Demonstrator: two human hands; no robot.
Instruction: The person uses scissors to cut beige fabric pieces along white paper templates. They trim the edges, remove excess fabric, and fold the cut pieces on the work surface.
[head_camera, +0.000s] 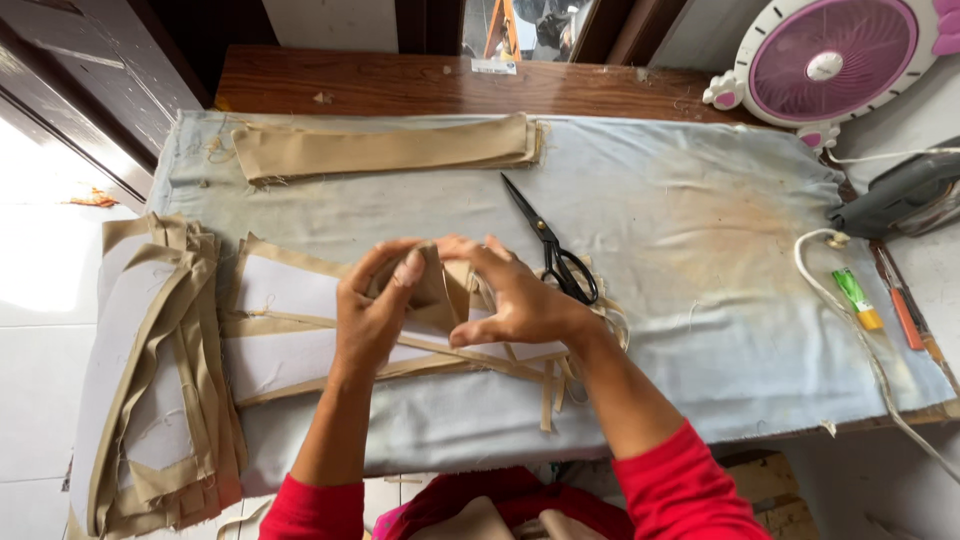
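Observation:
My left hand and my right hand meet over the middle of the cloth-covered table. Both pinch a small folded piece of tan fabric, held up between the fingertips. Under the hands lie flat tan fabric pieces backed with white lining and thin tan strips. Black scissors lie shut just right of my right hand, tips pointing away from me.
A stack of tan and white cut pieces hangs over the left edge. Folded tan strips lie at the far side. An iron with its white cord, a pink fan and markers sit at the right.

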